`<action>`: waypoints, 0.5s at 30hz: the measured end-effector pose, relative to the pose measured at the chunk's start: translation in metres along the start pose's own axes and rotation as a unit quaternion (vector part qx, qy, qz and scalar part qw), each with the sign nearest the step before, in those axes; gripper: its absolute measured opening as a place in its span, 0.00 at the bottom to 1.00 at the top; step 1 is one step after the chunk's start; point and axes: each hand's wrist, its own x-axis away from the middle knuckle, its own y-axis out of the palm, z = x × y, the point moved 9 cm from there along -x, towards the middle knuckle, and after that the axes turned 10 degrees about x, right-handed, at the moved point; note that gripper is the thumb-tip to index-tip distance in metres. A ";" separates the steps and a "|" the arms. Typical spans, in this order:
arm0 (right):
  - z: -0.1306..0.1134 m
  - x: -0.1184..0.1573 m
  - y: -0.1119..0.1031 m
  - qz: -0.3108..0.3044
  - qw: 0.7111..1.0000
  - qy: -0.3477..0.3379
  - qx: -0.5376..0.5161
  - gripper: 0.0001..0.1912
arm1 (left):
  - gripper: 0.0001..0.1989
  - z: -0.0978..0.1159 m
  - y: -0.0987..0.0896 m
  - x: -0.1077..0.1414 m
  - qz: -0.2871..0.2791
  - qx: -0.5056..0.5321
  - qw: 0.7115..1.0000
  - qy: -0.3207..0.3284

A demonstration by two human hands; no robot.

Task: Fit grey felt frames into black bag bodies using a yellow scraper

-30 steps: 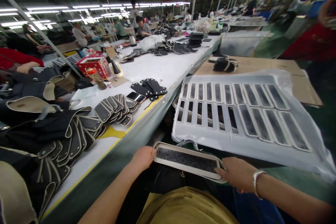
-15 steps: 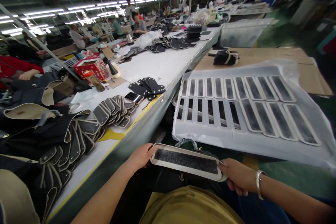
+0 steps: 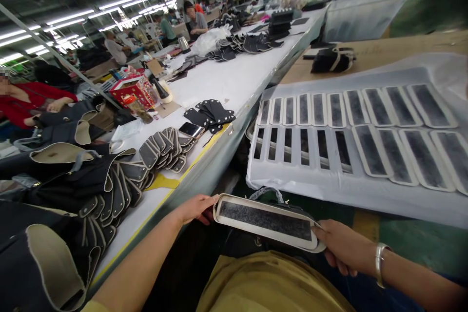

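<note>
A dark bag lies across my lap with its long bottom panel (image 3: 266,222) facing up, a black strip inside a cream border with rounded ends. My left hand (image 3: 199,208) grips the left end of the bag, thumb on the rim. At the right end, my right hand (image 3: 341,243) has its fingers closed round the bag's edge. A thin dark sliver shows by its thumb; I cannot tell whether it is a tool. Behind the panel stands a plastic-wrapped handle (image 3: 268,192). The rest of the bag is mostly hidden below.
On my right, a white-covered board (image 3: 256,175) bears rows of similar cream-edged panels (image 3: 373,148) and several slots. The long white table (image 3: 234,83) at left holds piled grey flaps (image 3: 164,148), a phone (image 3: 191,129) and dark bags (image 3: 73,190). A person in red (image 3: 32,100) sits far left.
The view has swung, so the table and board sit differently in it. Both hands still hold the bag, which appears slightly farther right. My left fingers look a little straighter.
</note>
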 end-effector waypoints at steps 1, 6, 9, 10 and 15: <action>0.000 0.000 0.000 -0.002 1.000 0.001 0.006 0.27 | 0.24 -0.006 0.000 0.003 0.017 0.014 1.000 -0.004; -0.005 0.005 -0.003 -0.017 0.999 0.017 0.035 0.32 | 0.12 -0.015 0.001 0.008 0.108 -0.056 0.992 0.013; -0.007 0.010 -0.005 -0.021 0.999 0.021 0.042 0.30 | 0.10 -0.011 0.002 0.007 0.117 -0.080 0.990 0.025; -0.008 0.010 -0.005 -0.021 0.999 0.017 0.039 0.29 | 0.10 -0.009 0.002 0.008 0.114 -0.089 0.989 0.029; -0.005 0.004 -0.004 -0.025 0.998 -0.001 0.055 0.27 | 0.16 0.002 0.001 0.008 0.100 -0.157 0.981 0.050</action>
